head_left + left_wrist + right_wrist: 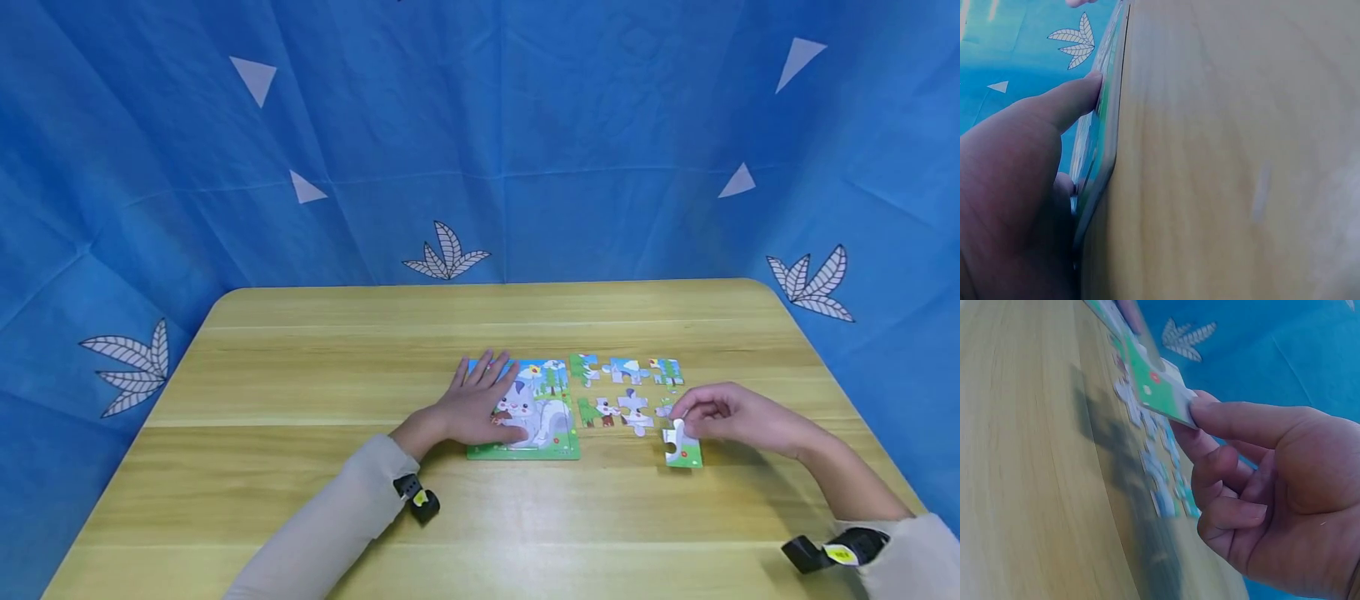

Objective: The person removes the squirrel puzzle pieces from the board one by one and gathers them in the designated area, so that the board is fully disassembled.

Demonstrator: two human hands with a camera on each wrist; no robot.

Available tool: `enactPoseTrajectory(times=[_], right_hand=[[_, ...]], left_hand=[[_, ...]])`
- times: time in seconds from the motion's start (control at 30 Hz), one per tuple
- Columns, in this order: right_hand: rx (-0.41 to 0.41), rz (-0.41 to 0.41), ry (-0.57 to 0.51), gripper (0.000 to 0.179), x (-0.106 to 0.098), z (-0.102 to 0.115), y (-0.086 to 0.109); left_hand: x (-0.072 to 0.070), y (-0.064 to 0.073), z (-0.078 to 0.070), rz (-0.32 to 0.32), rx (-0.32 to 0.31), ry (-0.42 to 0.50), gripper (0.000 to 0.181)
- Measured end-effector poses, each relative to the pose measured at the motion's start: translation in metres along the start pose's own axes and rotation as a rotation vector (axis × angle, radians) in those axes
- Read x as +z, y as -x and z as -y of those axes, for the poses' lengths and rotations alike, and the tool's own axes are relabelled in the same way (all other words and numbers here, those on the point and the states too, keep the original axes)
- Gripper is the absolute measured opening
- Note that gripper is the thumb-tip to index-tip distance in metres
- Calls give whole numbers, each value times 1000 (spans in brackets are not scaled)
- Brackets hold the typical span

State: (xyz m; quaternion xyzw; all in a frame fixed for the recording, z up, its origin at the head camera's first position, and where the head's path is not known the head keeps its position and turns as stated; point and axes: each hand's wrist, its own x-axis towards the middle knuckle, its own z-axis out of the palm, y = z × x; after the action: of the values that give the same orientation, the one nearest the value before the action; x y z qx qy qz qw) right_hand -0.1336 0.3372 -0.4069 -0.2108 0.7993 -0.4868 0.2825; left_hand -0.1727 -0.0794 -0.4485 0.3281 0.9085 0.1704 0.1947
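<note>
My left hand (pixel 476 408) rests with spread fingers on the left part of a squirrel picture puzzle board (pixel 525 455). In the left wrist view, the thumb of that hand (pixel 1010 169) touches the board's face near its edge (pixel 1110 131). To the right, my right hand (pixel 735 417) pinches a puzzle piece (pixel 692 455) printed with green grass, a red flower and some white. The right wrist view shows this piece (pixel 1154 390) raised off the table between thumb and fingers of the hand (pixel 1291 481), the other fingers curled.
Several loose puzzle pieces lie in two rows between board and right hand, among them a tree piece (pixel 666 372) and a grey-white piece (pixel 635 410). The wooden table (pixel 315 375) ends at a blue curtain (pixel 525 125) behind.
</note>
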Motion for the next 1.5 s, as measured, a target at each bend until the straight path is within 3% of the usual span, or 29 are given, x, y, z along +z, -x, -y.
enactPoseTrajectory(times=[0.27,0.53,1.0,1.23,1.5], right_hand=[[-29,50,-31,20,-1,-14,11],[-72,24,12,18,1,-23,11],[-75,-12,87,18,0,-14,7],[-69,-65,160,16,8,-1,-8],[-132,-75,207,16,29,18,-40]], left_hand=[[4,-2,4,-8,6,7,102],[8,-4,8,-10,4,21,104],[5,-1,5,-23,19,39,103],[12,-5,11,-56,42,42,102],[4,-1,6,-47,44,52,97]])
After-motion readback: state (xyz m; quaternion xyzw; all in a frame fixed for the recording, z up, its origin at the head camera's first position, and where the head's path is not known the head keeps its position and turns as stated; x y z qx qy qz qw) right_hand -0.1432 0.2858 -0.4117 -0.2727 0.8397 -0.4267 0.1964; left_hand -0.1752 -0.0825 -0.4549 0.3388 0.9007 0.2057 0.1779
